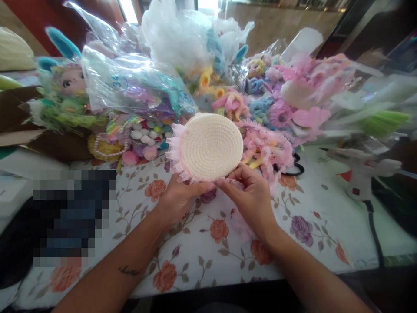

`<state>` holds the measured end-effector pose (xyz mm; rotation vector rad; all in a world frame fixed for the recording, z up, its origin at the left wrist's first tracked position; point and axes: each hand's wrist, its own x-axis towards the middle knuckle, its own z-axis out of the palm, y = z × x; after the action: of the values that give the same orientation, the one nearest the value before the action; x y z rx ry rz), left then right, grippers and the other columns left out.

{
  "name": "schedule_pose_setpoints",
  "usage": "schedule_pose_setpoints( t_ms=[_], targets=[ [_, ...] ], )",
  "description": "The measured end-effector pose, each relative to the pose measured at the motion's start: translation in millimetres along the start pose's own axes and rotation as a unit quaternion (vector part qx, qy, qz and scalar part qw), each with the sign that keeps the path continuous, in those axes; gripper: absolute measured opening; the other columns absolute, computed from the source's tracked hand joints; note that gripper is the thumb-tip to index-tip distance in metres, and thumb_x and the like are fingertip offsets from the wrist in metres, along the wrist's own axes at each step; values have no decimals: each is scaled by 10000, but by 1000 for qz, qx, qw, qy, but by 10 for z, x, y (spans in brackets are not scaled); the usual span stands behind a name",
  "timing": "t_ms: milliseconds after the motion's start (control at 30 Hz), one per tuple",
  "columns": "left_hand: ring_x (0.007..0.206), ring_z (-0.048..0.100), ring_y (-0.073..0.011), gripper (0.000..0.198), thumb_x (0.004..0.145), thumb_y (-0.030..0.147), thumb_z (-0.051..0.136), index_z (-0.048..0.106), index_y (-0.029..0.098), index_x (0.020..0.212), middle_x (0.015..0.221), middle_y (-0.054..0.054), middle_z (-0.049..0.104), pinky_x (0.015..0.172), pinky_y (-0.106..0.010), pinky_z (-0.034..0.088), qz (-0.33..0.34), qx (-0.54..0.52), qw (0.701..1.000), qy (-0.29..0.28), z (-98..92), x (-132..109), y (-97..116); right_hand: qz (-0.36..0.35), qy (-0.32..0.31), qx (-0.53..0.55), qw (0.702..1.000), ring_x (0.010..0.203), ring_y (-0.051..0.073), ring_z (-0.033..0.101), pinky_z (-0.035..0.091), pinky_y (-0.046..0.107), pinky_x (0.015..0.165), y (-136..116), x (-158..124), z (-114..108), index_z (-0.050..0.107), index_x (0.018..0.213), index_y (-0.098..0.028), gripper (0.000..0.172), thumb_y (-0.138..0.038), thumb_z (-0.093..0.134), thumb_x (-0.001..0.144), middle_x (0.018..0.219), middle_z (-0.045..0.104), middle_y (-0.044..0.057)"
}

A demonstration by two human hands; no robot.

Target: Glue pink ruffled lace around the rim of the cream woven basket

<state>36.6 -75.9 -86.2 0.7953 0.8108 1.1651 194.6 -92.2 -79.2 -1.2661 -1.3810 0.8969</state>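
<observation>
A small cream straw hat [213, 145], coiled in rings, is held up over the table in both hands. Pink lace trim [177, 154] runs along its left and lower edge. My left hand [182, 195] grips the hat from below left, thumb along the lower rim and the other fingers hidden behind it. My right hand [249, 191] pinches the lace at the lower right rim between thumb and fingers. Behind the hat, to the right, lies a heap of pink lace ribbon [267, 145], partly covered by the hat.
A glue gun [358, 167] stands at the right with its cord hanging down. Black scissors handles [295, 167] poke out beside the lace. Plastic bags [130, 82], pompoms [143, 134] and a doll [70, 82] pile up at the back. A flowered cloth [189, 252] covers the table.
</observation>
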Motion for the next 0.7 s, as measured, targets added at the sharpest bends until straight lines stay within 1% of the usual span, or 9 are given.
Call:
schedule_pose_setpoints(
  t_ms=[100,200,333,467,567,700],
  targets=[
    [1078,682,-265,387,652,151,835,749,206,1026,929,-32,771,1012,-405,507,3,4,1000,0,0,-11,-4,0,-2,1,1000,730,140,527,391,292,684,-3,1,6,497,629,-200,300,-212,751,788,747,567,-29],
    [1036,698,-266,404,673,151,830,748,202,1065,902,-38,775,966,-401,534,-2,15,1000,13,4,-22,-6,-3,1,-4,1000,748,144,535,391,292,693,-6,-3,10,500,634,-199,289,-196,751,779,766,575,-23],
    [1071,688,-266,452,693,140,809,731,204,1134,939,-45,779,995,-411,518,-11,3,1000,13,-2,-25,-16,-7,0,-2,1000,759,144,545,392,286,694,-6,-5,10,497,635,-200,294,-194,751,782,770,574,-25],
    [1110,675,-245,414,714,129,794,737,205,1117,977,-42,778,1046,-395,483,-15,-12,1000,4,-14,-26,-31,-9,-3,-1,1000,784,149,556,401,283,716,-14,4,9,500,641,-203,288,-175,749,782,791,583,-21],
    [1075,689,-233,395,703,124,803,749,208,1085,979,-38,781,1014,-369,501,-21,-12,1000,16,-10,-30,-27,-14,-5,1,1000,800,155,565,413,284,732,-21,10,3,500,641,-206,288,-173,745,789,823,603,-14],
    [1056,696,-235,383,695,132,815,761,223,1063,934,-26,783,992,-362,515,-13,-2,1000,28,-17,-26,-24,-15,-3,1,1000,829,174,590,429,298,748,-11,12,-13,515,637,-208,294,-230,766,787,881,652,7]
  ],
)
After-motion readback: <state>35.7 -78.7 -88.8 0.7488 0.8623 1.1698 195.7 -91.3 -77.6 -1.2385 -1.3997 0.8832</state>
